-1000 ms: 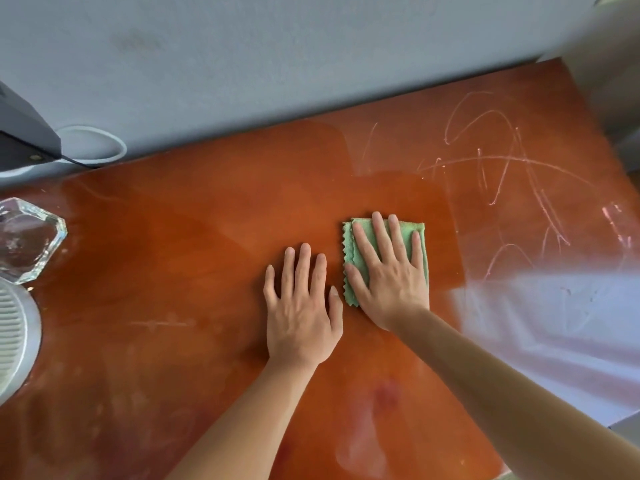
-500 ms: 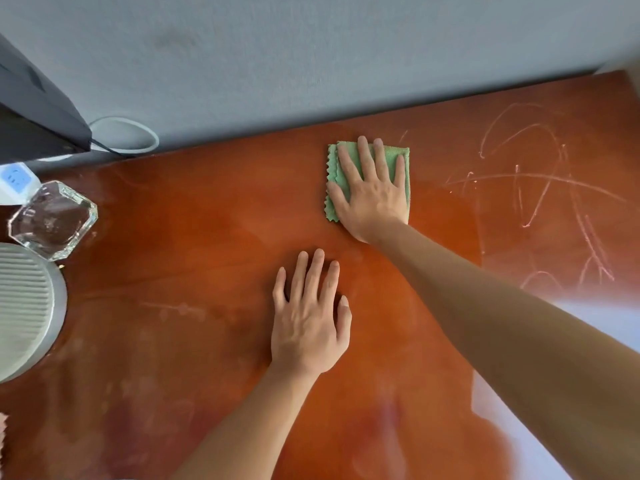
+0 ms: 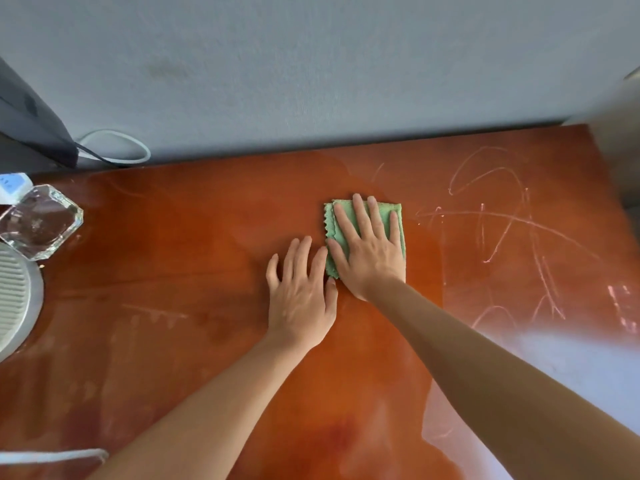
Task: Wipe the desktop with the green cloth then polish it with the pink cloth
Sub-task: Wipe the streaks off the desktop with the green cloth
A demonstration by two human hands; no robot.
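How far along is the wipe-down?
Done: the strip of desktop around the hands looks free of scribbles. In hand: the right hand presses the folded green cloth flat, while the left hand rests beside it. Left: the pale scribbles on the right side, then polishing; no pink cloth is in view.

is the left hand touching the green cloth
No, the left hand lies flat on the bare desktop beside the green cloth, which the right hand presses.

Layout on the glossy reddish-brown wooden table (image 3: pixel 173 271)

Right hand (image 3: pixel 370 254) flat on folded green microfibre cloth (image 3: pixel 398 216), mid-table; left hand (image 3: pixel 301 299) just beside, left; faceted clear glass dish (image 3: pixel 41 221) far left.
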